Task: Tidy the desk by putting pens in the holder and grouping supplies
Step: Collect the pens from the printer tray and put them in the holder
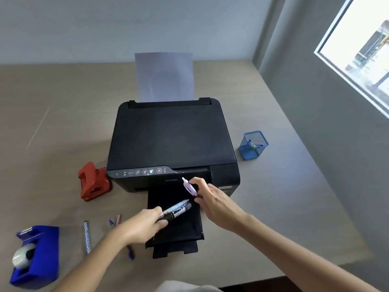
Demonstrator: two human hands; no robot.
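Left hand point(145, 223): we clamp a bundle of pens point(177, 208), tips toward the printer point(172, 142).
Right hand point(212, 202): we pinch a lilac pen point(190, 187), its long axis running up-left.
Holder: the blue mesh pen holder point(253, 145) stands to our far right, nearer the right hand.

A black printer point(171, 140) sits mid-tabletop point(63, 98), a white paper sheet point(165, 76) upright in its rear feed.

Printer point(171, 135) mid-desk point(63, 98); pen holder point(253, 145) right of it, hole punch point(94, 181) left, tape dispenser point(35, 256) front-left.
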